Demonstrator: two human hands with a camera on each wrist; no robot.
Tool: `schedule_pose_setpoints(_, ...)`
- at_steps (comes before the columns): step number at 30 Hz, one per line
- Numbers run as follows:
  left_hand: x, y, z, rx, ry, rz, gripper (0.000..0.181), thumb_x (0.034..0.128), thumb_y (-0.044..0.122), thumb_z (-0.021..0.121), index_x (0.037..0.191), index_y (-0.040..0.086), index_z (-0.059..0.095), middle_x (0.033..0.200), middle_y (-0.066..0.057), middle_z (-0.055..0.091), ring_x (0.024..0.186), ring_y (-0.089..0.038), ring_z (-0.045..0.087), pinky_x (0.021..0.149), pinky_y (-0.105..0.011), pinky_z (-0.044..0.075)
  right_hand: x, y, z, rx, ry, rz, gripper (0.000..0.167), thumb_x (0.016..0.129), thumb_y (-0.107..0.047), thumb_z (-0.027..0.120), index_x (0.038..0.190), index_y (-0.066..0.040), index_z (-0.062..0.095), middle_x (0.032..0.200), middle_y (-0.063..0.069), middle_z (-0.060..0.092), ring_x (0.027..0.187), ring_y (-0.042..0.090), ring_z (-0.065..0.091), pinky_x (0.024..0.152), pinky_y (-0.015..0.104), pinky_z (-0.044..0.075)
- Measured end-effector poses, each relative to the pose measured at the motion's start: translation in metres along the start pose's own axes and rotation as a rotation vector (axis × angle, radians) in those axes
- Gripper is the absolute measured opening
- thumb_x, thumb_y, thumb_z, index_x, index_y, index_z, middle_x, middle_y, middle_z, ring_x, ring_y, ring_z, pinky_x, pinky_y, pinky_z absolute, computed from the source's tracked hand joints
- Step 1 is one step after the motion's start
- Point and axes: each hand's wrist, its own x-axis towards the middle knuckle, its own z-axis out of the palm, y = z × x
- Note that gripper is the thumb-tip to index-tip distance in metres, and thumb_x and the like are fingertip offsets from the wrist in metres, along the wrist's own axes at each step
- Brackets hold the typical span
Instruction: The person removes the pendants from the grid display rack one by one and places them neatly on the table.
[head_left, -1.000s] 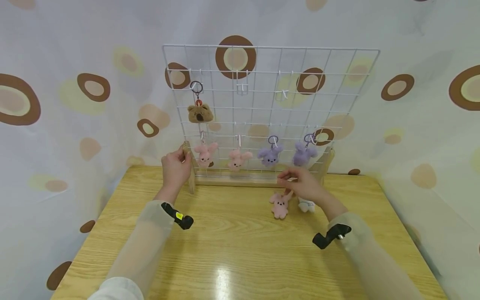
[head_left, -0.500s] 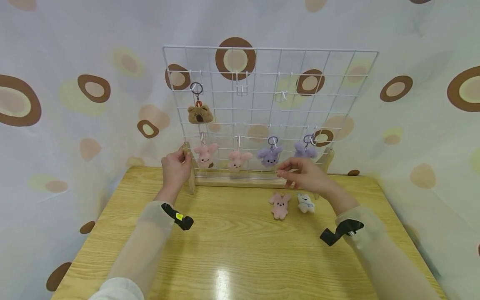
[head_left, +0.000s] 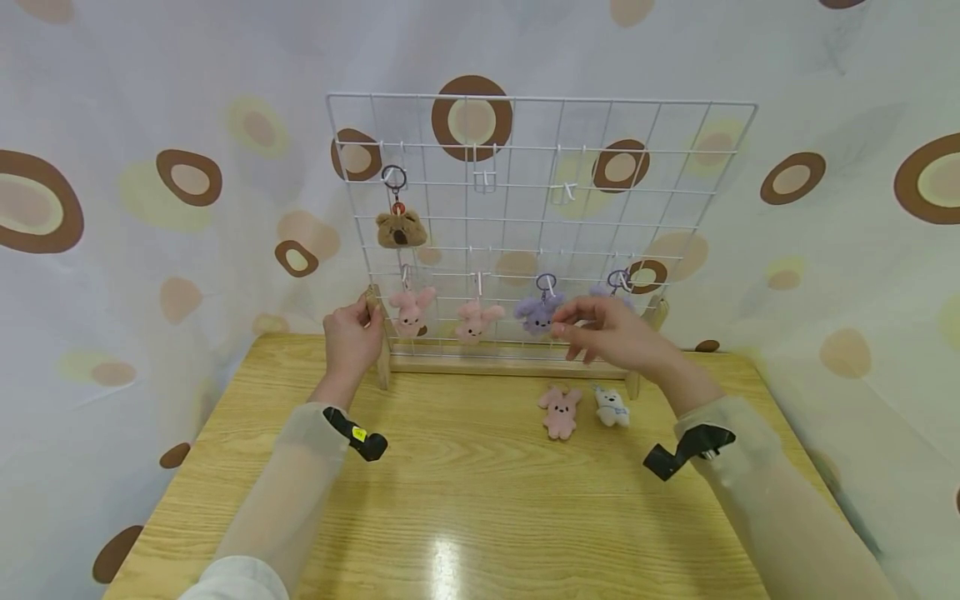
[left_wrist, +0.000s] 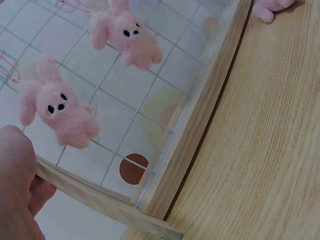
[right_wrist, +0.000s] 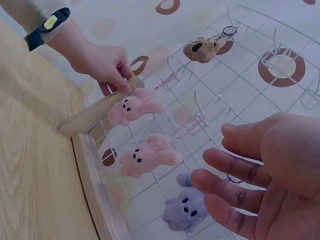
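My left hand [head_left: 352,337] grips the top of the left wooden post [left_wrist: 100,197] of a white wire grid rack [head_left: 517,221]. In front of the rack's right half, my right hand [head_left: 611,333] hovers with loosely bent fingers and nothing between them. Its fingertips are nearest a purple rabbit plush keychain [head_left: 536,315], hung on a hook; whether they touch it I cannot tell. A second purple plush [head_left: 600,290] is mostly hidden behind this hand. Two pink rabbit keychains [head_left: 409,312] hang further left, both also seen in the left wrist view. Above them hangs a brown bear-head keychain [head_left: 401,228].
On the wooden table [head_left: 465,475] before the rack lie a pink rabbit plush [head_left: 560,412] and a small white plush [head_left: 612,407] with a blue scarf. Bare white hooks [head_left: 484,177] project from the upper grid. A patterned curtain [head_left: 187,292] stands behind.
My right hand has risen from above the table plushes to the hanging purple ones, uncovering the white plush and covering much of the right purple one. My left hand keeps its grip on the post.
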Motion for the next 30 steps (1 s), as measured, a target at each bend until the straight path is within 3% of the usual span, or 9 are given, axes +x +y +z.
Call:
schedule_pose_setpoints(21, -0.001, 0.002, 0.0, -0.014, 0.003, -0.01, 0.019, 0.1015, 0.01, 0.068, 0.1, -0.006, 0.078, 0.096, -0.023, 0.077, 0.099, -0.034, 0.076, 0.084, -0.049, 0.062, 0.013, -0.031, -0.004, -0.041, 0.004, -0.051, 0.021, 0.107, -0.022, 0.067, 0.119, -0.005, 0.07, 0.11, 0.013, 0.07, 0.082, 0.031, 0.073, 0.066, 0.04, 0.061)
schedule_pose_setpoints(30, -0.001, 0.004, 0.0, -0.015, 0.003, -0.02, 0.022, 0.1015, 0.007, 0.067, 0.112, -0.01, 0.077, 0.099, -0.026, 0.076, 0.099, -0.036, 0.076, 0.085, -0.049, 0.061, 0.023, -0.047, -0.003, -0.042, -0.009, -0.081, 0.022, 0.107, -0.02, 0.066, 0.121, -0.003, 0.069, 0.115, 0.019, 0.068, 0.084, 0.036, 0.072, 0.066, 0.038, 0.06)
